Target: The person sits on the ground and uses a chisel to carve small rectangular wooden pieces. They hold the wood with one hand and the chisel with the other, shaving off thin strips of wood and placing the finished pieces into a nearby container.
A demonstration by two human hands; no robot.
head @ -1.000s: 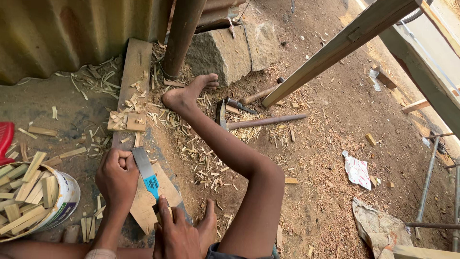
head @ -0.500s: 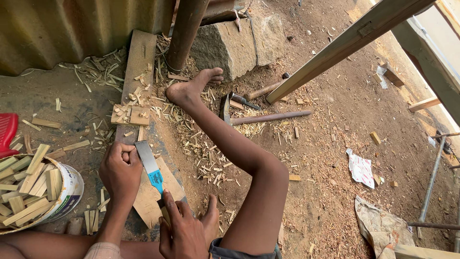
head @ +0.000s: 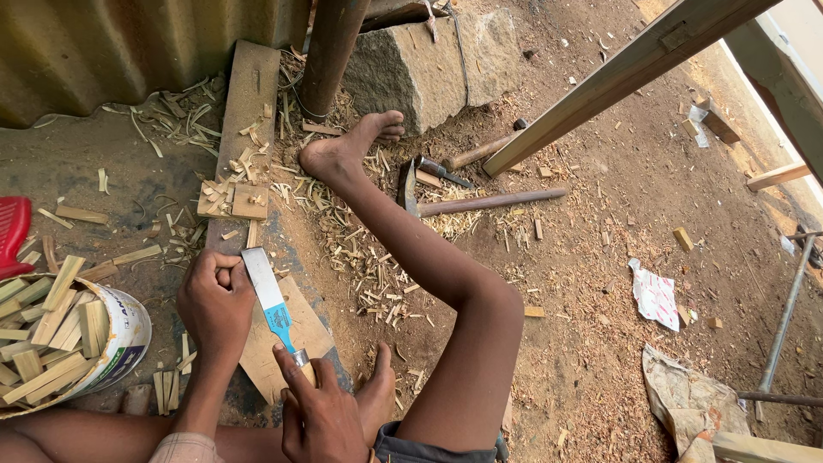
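Right hand (head: 321,411) clenches the handle of a broad chisel (head: 267,300), steel blade with blue tape, angled over the board (head: 283,339); left hand (head: 214,300) pinches a small wood piece (head: 225,276) against it.

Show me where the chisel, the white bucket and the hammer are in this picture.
chisel (head: 267,298): head view, on the flat metal blade.
white bucket (head: 127,336): head view, on its outer side wall.
hammer (head: 489,202): head view, on the long handle.
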